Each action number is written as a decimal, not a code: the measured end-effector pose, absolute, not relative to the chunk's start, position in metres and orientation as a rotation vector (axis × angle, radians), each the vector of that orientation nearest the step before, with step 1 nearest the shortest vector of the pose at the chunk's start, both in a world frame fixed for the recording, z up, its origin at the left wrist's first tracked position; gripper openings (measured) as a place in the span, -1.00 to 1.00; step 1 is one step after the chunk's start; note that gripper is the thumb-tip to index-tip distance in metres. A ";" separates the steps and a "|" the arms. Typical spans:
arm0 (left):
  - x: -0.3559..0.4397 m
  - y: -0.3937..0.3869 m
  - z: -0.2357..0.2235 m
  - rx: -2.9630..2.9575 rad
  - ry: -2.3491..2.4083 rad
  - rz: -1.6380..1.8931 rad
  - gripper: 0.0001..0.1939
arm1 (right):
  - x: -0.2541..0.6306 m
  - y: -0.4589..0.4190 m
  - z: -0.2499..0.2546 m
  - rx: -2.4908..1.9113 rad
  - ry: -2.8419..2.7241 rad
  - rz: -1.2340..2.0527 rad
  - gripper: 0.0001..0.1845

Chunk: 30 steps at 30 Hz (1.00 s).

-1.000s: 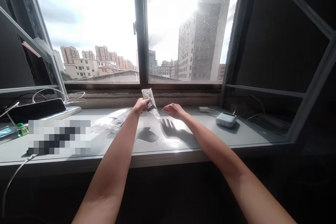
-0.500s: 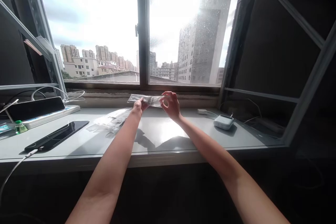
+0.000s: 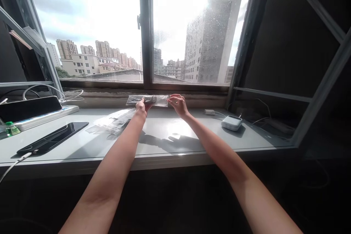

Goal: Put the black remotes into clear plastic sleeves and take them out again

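Note:
A long clear plastic bag (image 3: 161,101) with something dark and thin inside is held up above the desk, in front of the window sill. My left hand (image 3: 142,106) grips it near the middle, thumb on top. At the bag's right end, my right hand (image 3: 178,104) pinches the edge between thumb and fingertips. What exactly lies in the bag is too small to make out. Beneath and left of my left forearm, a heap of similar clear plastic bags (image 3: 111,122) rests on the desk.
The white desk (image 3: 161,146) runs under a window. On its left lie a black phone (image 3: 55,137) with a cable, a small green bottle (image 3: 12,128) and a power strip (image 3: 49,117). To the right sit a pale box-shaped device (image 3: 231,122) and a white plug (image 3: 210,112).
My right fingers have gone from a loose curl to a pinch at the bag's right end. The bag now appears flatter and more stretched out, and the view has shifted slightly.

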<state>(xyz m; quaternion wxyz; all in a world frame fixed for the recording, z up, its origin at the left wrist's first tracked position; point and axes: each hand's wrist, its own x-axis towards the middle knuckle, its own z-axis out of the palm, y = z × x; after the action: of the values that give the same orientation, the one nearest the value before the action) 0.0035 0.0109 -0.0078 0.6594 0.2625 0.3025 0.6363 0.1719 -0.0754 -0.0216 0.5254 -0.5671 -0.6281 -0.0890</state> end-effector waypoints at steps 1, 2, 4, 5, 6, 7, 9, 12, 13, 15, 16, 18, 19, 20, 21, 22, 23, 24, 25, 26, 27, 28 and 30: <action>0.004 0.010 -0.008 0.594 0.678 1.439 -0.84 | 0.171 -0.075 -0.022 -1.363 -1.492 -0.224 -0.81; 0.005 0.009 -0.007 0.598 0.665 1.434 -0.84 | 0.170 -0.075 -0.022 -1.374 -1.481 -0.235 -0.81; 0.007 0.007 -0.006 0.612 0.614 1.419 -0.82 | 0.169 -0.074 -0.021 -1.392 -1.471 -0.230 -0.80; 0.007 0.006 -0.006 0.620 0.579 1.411 -0.79 | 0.169 -0.074 -0.020 -1.394 -1.472 -0.211 -0.80; 0.008 0.005 -0.005 0.629 0.544 1.401 -0.77 | 0.170 -0.073 -0.020 -1.389 -1.473 -0.183 -0.79; 0.008 0.004 -0.005 0.642 0.513 1.388 -0.75 | 0.172 -0.072 -0.020 -1.376 -1.471 -0.147 -0.79; 0.010 0.002 -0.005 0.695 0.456 1.366 -0.74 | 0.175 -0.069 -0.021 -1.321 -1.451 -0.058 -0.79; 0.013 0.001 -0.009 0.854 0.388 1.298 -0.81 | 0.180 -0.064 -0.025 -1.189 -1.353 0.121 -0.76; 0.013 0.000 -0.011 0.919 0.370 1.270 -0.86 | 0.181 -0.063 -0.026 -1.150 -1.312 0.187 -0.73; 0.014 0.000 -0.015 1.029 0.356 1.223 -0.93 | 0.183 -0.061 -0.028 -1.098 -1.244 0.301 -0.65; 0.014 0.000 -0.016 1.064 0.357 1.213 -0.93 | 0.184 -0.061 -0.028 -1.087 -1.221 0.338 -0.62; 0.014 0.001 -0.017 1.087 0.351 1.228 -0.88 | 0.185 -0.060 -0.028 -1.102 -1.191 0.352 -0.56; 0.014 0.001 -0.017 1.076 0.340 1.246 -0.86 | 0.186 -0.060 -0.027 -1.133 -1.172 0.335 -0.54; 0.015 0.002 -0.017 1.056 0.330 1.269 -0.84 | 0.186 -0.060 -0.027 -1.180 -1.148 0.310 -0.51; 0.015 0.002 -0.017 1.035 0.318 1.297 -0.81 | 0.187 -0.059 -0.027 -1.236 -1.124 0.283 -0.48; 0.016 0.003 -0.017 1.018 0.309 1.322 -0.77 | 0.187 -0.058 -0.028 -1.292 -1.111 0.259 -0.43; 0.016 0.003 -0.017 1.010 0.305 1.338 -0.73 | 0.187 -0.057 -0.029 -1.342 -1.111 0.240 -0.40; 0.016 0.003 -0.018 1.010 0.305 1.344 -0.71 | 0.188 -0.056 -0.029 -1.378 -1.128 0.227 -0.39; 0.017 0.003 -0.018 1.012 0.308 1.342 -0.69 | 0.188 -0.055 -0.030 -1.398 -1.155 0.221 -0.41; 0.017 0.002 -0.019 1.013 0.309 1.333 -0.69 | 0.189 -0.054 -0.031 -1.402 -1.182 0.218 -0.45; 0.017 0.001 -0.019 1.009 0.309 1.319 -0.68 | 0.189 -0.053 -0.032 -1.394 -1.200 0.217 -0.48; 0.018 0.000 -0.019 0.997 0.311 1.306 -0.67 | 0.190 -0.052 -0.033 -1.378 -1.211 0.216 -0.52; 0.020 -0.001 -0.019 0.964 0.315 1.288 -0.65 | 0.190 -0.052 -0.033 -1.343 -1.243 0.219 -0.57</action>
<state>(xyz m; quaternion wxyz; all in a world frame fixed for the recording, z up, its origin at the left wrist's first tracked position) 0.0195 -0.0014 -0.0188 0.6825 0.4296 0.1405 0.5744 0.1899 -0.0516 -0.0331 0.6047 -0.5804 -0.5372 0.0947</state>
